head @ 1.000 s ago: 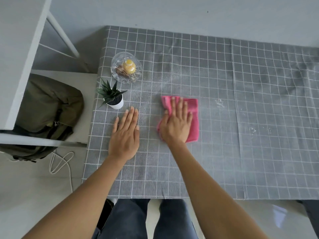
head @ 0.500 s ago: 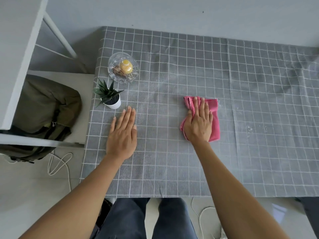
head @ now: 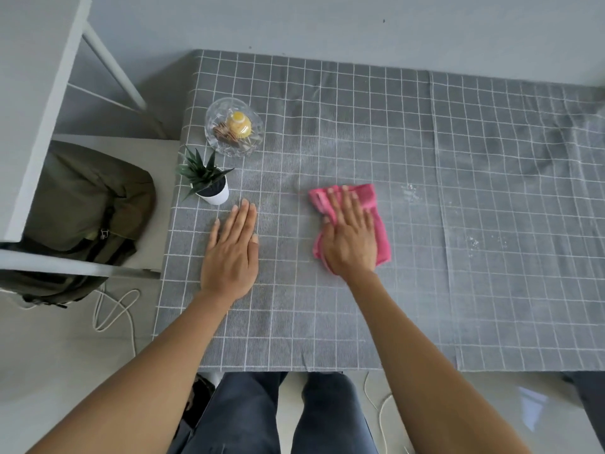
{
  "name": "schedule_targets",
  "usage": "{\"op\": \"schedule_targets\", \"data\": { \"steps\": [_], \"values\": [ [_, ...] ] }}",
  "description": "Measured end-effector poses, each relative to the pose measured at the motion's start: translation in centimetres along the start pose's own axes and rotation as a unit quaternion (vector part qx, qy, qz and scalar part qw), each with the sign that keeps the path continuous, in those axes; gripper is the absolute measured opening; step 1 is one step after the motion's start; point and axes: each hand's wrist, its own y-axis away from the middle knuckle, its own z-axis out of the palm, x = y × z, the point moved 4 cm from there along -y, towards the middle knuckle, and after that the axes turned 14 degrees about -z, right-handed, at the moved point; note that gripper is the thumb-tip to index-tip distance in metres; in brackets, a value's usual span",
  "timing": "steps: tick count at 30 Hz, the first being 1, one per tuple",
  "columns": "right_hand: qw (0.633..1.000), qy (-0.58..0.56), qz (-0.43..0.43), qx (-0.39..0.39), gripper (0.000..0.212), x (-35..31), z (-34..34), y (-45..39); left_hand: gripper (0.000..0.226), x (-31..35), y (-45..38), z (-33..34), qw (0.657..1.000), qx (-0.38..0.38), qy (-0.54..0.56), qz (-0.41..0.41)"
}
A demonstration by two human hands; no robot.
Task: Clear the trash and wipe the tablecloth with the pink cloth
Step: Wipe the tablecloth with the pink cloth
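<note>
Grey checked tablecloth [head: 360, 132], spread over the table. Pink cloth [head: 381, 231], folded, near centre, lying flat under the right hand [head: 348, 240], whose straight, close-set fingers press it down. Left hand [head: 230, 253], flat on bare tablecloth to the left, fingers straight and together, holding nothing. White specks [head: 409, 191] right of the cloth. Small potted plant [head: 209, 183] and glass dish [head: 234, 126] at far left.

Checked tablecloth [head: 360, 322] bears pink cloth [head: 381, 231], plant [head: 209, 181], dish [head: 234, 126].
</note>
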Motion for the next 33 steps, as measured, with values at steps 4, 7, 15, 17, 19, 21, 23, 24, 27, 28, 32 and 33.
{"op": "schedule_targets", "data": {
  "steps": [4,7,15,17,19,21,23,24,27,28,32,33],
  "values": [
    [0.991,-0.005,0.131,0.032,0.056,4.7,-1.3,1.5,0.055,0.0,-0.1,-0.1,1.0,-0.012,0.004,-0.001],
    [0.984,-0.026,0.166,0.054,0.054,4.2,-1.3,1.2,0.056,-0.9,0.1,-0.3,0.999,-0.028,0.022,0.007],
    [0.985,-0.043,0.163,0.04,0.052,-2.1,0.3,-0.8,0.055,-4.4,0.5,-1.2,1.0,0.0,0.006,-0.03],
    [0.991,-0.046,0.118,0.031,0.052,-5.0,1.1,-1.5,0.055,-4.3,0.6,-1.1,0.999,0.005,-0.001,-0.034],
    [0.996,-0.053,0.069,0.022,0.052,-8.2,1.8,-2.0,0.055,-4.3,0.6,-1.1,0.999,0.009,-0.001,-0.036],
    [0.998,-0.061,0.02,0.003,0.052,-11.0,2.6,-2.3,0.055,-4.3,0.6,-1.1,0.999,0.012,-0.007,-0.036],
    [0.997,-0.071,-0.008,-0.011,0.052,-12.7,3.2,-2.5,0.055,-4.3,0.6,-1.1,0.999,0.015,-0.017,-0.034],
    [0.997,-0.074,-0.016,-0.012,0.052,-13.0,3.3,-2.5,0.054,-4.3,0.6,-1.1,0.999,0.014,-0.021,-0.033],
    [0.998,-0.052,-0.043,-0.006,0.052,-11.7,3.1,-2.6,0.054,-4.3,0.5,-1.1,0.999,0.01,-0.019,-0.035],
    [0.998,-0.045,-0.039,-0.003,0.052,-10.6,2.9,-2.6,0.054,-4.3,0.5,-1.1,0.999,0.006,-0.013,-0.035],
    [0.997,-0.032,0.062,0.025,0.051,-5.1,1.4,-2.6,0.054,-4.3,0.6,-1.1,0.999,0.003,0.001,-0.036],
    [0.996,-0.035,0.081,0.034,0.051,-4.5,1.2,-2.5,0.054,-4.4,0.6,-1.0,0.999,0.003,0.002,-0.037]
  ]
}}
